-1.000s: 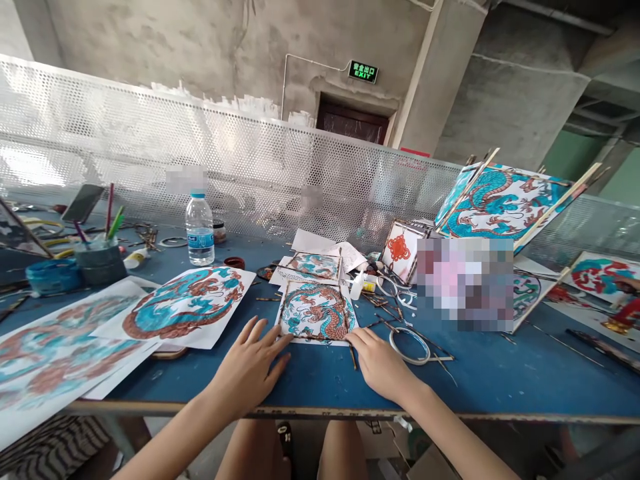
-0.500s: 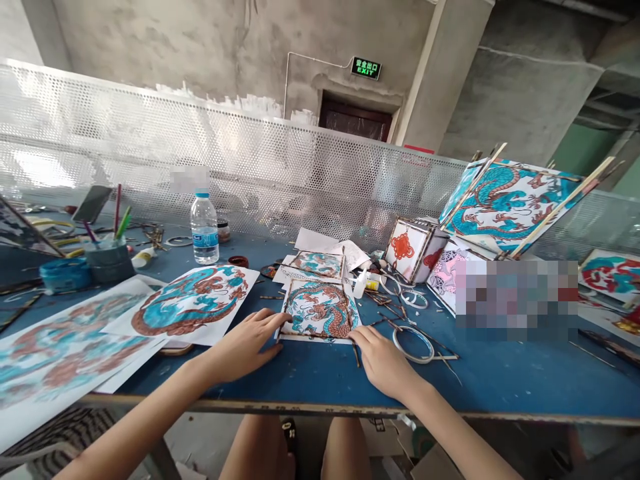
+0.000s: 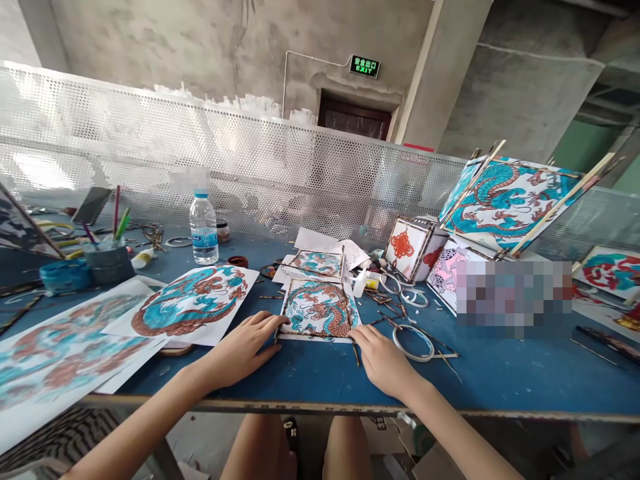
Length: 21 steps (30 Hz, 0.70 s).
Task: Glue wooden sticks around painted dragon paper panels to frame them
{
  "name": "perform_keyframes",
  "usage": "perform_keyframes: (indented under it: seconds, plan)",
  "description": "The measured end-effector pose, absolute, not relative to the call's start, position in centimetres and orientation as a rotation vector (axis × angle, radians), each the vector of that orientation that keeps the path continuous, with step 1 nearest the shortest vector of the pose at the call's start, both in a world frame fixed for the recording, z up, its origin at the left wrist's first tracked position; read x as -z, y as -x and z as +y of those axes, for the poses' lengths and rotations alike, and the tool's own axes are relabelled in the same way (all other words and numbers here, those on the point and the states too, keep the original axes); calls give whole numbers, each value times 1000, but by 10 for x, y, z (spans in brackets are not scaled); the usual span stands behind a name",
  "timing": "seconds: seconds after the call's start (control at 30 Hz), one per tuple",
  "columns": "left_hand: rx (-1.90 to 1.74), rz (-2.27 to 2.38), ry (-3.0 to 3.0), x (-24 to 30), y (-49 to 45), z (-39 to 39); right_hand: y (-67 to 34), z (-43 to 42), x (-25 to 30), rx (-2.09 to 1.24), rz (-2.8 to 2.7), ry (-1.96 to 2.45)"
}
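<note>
A white sheet painted with a blue and brown dragon (image 3: 320, 307) lies flat on the table in front of me, edged by thin dark sticks. Along its near edge runs a brown stick (image 3: 315, 335). My left hand (image 3: 247, 350) holds that stick at the left corner, with fingertips on top and the thumb lower down at the edge. At the right corner, the fingers of my right hand (image 3: 383, 360) are pressed together on the stick's other end. Their exact grip is partly hidden. Another small framed dragon picture (image 3: 317, 263) sits just behind.
Painted dragon sheets (image 3: 195, 300) spread to the left, near a water bottle (image 3: 204, 230) and a brush pot (image 3: 107, 260). On the right are tape rolls (image 3: 414, 343), a glue bottle (image 3: 360, 283), loose sticks, a lantern box (image 3: 410, 247) and a large dragon panel (image 3: 515, 200). Perforated metal screen (image 3: 300, 173) stands behind.
Both hands stay at the near corners of the framed dragon sheet. The left hand shifts very slightly; otherwise only the camera view moves a little.
</note>
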<state>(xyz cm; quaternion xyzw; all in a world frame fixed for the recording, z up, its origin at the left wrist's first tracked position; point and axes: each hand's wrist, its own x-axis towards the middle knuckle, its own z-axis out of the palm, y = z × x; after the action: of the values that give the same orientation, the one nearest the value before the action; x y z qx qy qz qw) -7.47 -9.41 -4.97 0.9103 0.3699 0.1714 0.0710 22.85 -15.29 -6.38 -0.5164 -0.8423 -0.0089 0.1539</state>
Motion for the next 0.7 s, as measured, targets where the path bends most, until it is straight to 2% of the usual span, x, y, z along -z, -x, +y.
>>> perform_keyframes:
  seconds: [0.5, 0.6, 0.7]
  plan:
    - [-526, 1139, -2477, 46, 79, -87, -229, -151, 65, -38, -2385, 1451]
    - [-530, 1057, -2356, 43, 83, -85, -232, -147, 60, -131, -2345, 1414]
    - [-543, 1008, -2250, 39, 82, -84, -236, -138, 50, -357, -2308, 1389]
